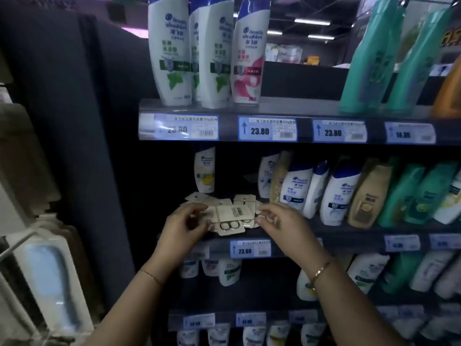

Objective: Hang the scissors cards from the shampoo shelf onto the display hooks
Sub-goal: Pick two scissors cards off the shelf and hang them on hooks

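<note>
A bundle of beige scissors cards (233,217) with a barcode on the top card and a band round it is held just above the shampoo shelf (349,232). My left hand (183,227) grips its left edge and my right hand (280,221) pinches its right edge. The round scissor handles show at the bottom of one card. More loose scissors cards (199,197) lie behind on the same shelf. At the far left, carded goods (50,278) hang on a metal display hook (15,245).
Shampoo bottles (296,186) crowd the shelf right of the cards, and one bottle (204,169) stands behind them. The upper shelf (274,108) holds tall white and teal bottles. A dark panel (82,121) separates the shelving from the hanging goods at left.
</note>
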Available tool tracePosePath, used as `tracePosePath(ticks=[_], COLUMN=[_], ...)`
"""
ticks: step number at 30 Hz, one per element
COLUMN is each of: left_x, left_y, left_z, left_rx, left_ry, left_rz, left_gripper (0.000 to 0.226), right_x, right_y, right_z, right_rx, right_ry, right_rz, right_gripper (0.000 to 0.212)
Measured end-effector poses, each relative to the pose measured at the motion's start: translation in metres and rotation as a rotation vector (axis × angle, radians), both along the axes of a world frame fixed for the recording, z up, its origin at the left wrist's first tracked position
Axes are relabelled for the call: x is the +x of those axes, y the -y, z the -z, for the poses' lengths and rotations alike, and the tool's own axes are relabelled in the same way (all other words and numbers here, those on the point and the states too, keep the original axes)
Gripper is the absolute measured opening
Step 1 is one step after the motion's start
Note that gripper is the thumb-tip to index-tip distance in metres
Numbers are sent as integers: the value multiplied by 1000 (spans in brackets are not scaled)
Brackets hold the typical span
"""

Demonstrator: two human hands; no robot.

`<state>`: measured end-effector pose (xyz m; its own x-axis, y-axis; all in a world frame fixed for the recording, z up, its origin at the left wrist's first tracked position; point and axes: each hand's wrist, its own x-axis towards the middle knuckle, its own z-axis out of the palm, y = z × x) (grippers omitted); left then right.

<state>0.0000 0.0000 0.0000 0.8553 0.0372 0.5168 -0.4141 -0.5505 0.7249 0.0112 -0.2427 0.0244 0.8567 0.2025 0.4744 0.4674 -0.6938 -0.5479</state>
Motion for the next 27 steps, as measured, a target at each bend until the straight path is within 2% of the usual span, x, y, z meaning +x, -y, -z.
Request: tracePosePath(ticks=[9,14,19,24,27], left_x=[11,9,7,6,4], left_y=[-11,-7,0,9,15], left_z=[12,12,12,11,11], left_rx=[-79,-106,-124,-99,-126], left_ry=[20,24,35,55,72], left_rz=[29,0,-37,-74,-126], left_gripper=[23,22,21,20,22], right_x=[60,67,63,48,41], right_y=[-23,-17,-10,-11,-10], right_z=[-8,-7,0,6,7], right_rx=[-249,-361,-353,-245,-275], right_ry=[-235,-370,-293,-95,56], right_rz=[-192,-248,-244,-234,-166], right_gripper=[51,48,40,25,23])
